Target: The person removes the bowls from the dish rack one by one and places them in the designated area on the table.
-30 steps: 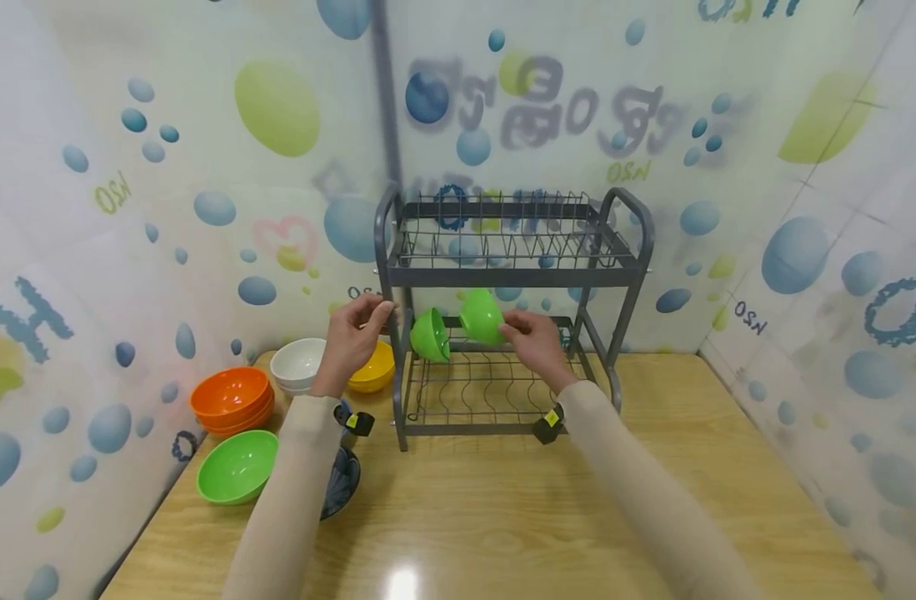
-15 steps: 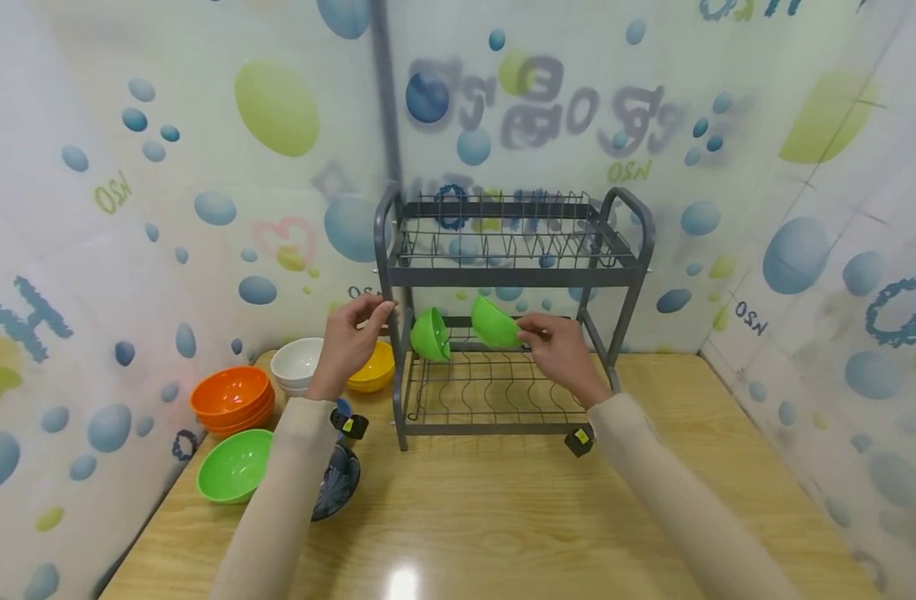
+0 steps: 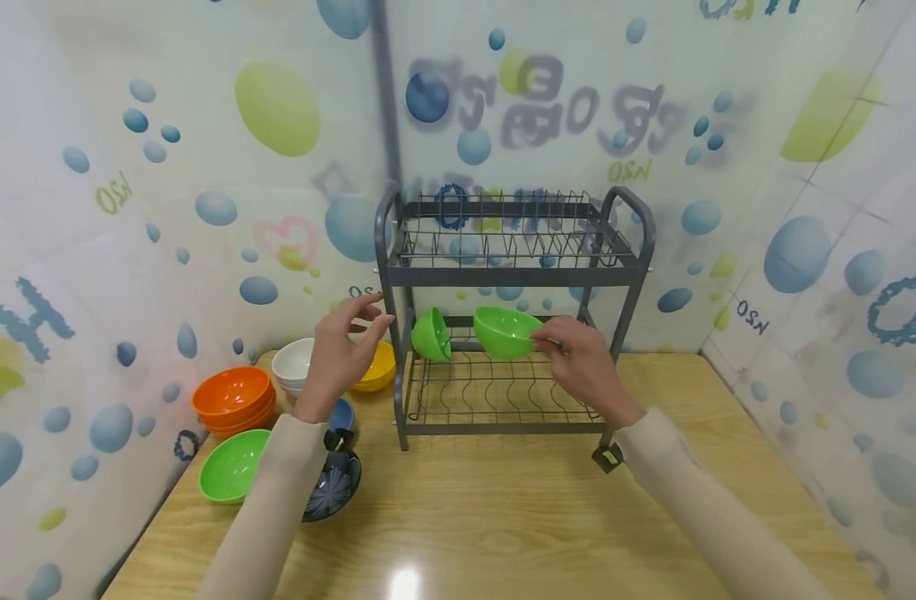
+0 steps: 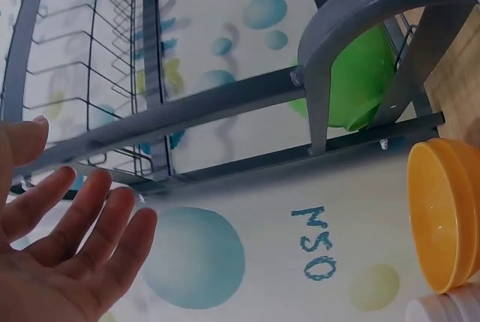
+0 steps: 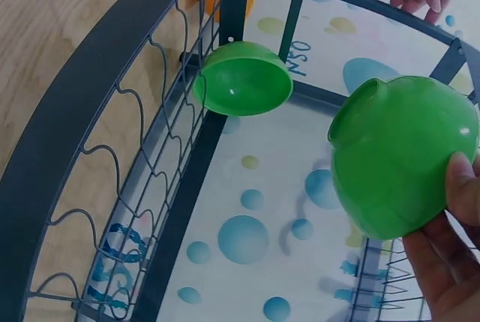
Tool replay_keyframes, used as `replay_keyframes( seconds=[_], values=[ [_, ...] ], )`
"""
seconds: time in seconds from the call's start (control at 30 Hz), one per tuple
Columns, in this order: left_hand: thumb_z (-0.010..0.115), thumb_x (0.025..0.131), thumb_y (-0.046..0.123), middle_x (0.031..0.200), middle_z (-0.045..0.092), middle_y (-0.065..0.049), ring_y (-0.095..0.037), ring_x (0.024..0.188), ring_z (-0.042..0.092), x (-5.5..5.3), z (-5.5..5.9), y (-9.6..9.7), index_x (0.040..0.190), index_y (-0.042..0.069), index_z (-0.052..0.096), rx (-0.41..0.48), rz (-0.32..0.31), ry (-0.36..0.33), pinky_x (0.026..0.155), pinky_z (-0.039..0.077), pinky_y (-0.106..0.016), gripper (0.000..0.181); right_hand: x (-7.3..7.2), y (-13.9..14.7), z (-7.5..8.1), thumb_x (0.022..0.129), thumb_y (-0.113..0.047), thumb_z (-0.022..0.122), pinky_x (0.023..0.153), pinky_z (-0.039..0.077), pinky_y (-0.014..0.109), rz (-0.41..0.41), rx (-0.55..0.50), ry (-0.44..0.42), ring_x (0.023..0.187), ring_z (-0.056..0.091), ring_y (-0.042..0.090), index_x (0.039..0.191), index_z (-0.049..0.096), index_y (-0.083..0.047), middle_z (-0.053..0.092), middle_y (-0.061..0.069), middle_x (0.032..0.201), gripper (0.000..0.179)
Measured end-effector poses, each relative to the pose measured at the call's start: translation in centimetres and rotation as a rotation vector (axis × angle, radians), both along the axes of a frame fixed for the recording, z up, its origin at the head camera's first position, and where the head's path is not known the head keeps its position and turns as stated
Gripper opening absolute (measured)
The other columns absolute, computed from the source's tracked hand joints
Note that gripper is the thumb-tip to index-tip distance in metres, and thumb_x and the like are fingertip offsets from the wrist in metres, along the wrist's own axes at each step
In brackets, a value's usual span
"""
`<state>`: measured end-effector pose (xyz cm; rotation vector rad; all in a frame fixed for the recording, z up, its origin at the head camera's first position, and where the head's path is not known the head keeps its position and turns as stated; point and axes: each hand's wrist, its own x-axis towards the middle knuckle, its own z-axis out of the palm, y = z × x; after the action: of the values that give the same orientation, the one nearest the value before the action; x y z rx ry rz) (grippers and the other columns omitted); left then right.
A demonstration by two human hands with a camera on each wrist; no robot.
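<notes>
My right hand (image 3: 581, 367) pinches the rim of a green bowl (image 3: 505, 335) in front of the rack, between its two tiers; the bowl's opening tilts upward. In the right wrist view, thumb and fingers grip that bowl (image 5: 405, 161) from the side. Another green bowl (image 3: 430, 335) stands on edge at the left end of the lower tier of the grey dish rack (image 3: 518, 277), its opening facing right. Beside the rack's left post is my left hand (image 3: 343, 354), which holds nothing. Its fingers (image 4: 124, 251) are loosely extended in the left wrist view.
Left of the rack stand yellow bowls (image 3: 375, 367), white bowls (image 3: 292, 362), a stack of orange bowls (image 3: 232, 396) and a green bowl (image 3: 232, 468). A small blue bowl (image 3: 342, 414) and a dark patterned bowl (image 3: 333, 492) lie partly behind the left forearm. Walls rise behind the wooden table (image 3: 503, 517).
My right hand has moved right and slightly down with the green bowl, which has tipped so its inside shows. My left hand has drifted slightly left, thumb and fingers spreading apart.
</notes>
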<state>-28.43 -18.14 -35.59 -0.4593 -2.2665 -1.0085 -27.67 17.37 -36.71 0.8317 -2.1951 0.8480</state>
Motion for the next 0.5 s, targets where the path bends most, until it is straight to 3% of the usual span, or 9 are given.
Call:
replay_keyframes(
  seconds=[0.17, 0.4, 0.5],
  values=[
    [0.076, 0.094, 0.021, 0.120, 0.065, -0.018, -0.033, 0.111, 0.062, 1.7, -0.2, 0.6, 0.138, 0.004, 0.060, -0.088, -0.031, 0.104, 0.093, 0.056, -0.049, 0.049, 1.1, 0.4, 0.3, 0.089, 0.009, 0.072, 0.089, 0.058, 0.035, 0.049, 0.002, 0.094, 0.093, 0.070, 0.020, 0.097, 0.079, -0.006, 0.076, 0.006, 0.096, 0.018],
    [0.080, 0.091, 0.029, 0.135, 0.059, -0.010, -0.029, 0.128, 0.054, 4.4, -0.5, 2.3, 0.142, 0.012, 0.057, -0.208, -0.152, 0.057, 0.108, 0.049, -0.052, 0.058, 2.6, 0.5, 0.4, 0.085, 0.018, 0.068, 0.088, 0.055, 0.024, 0.149, 0.018, 0.164, 0.091, 0.067, 0.019, 0.094, 0.078, -0.006, 0.076, 0.004, 0.094, 0.028],
    [0.081, 0.090, 0.029, 0.139, 0.058, -0.007, -0.025, 0.131, 0.054, 5.3, -0.5, 3.3, 0.142, 0.012, 0.057, -0.251, -0.220, 0.070, 0.110, 0.049, -0.048, 0.059, 3.1, 0.4, 0.2, 0.083, 0.023, 0.065, 0.090, 0.053, 0.020, 0.181, 0.034, 0.192, 0.090, 0.066, 0.018, 0.094, 0.078, -0.007, 0.075, 0.002, 0.093, 0.034]
  ],
)
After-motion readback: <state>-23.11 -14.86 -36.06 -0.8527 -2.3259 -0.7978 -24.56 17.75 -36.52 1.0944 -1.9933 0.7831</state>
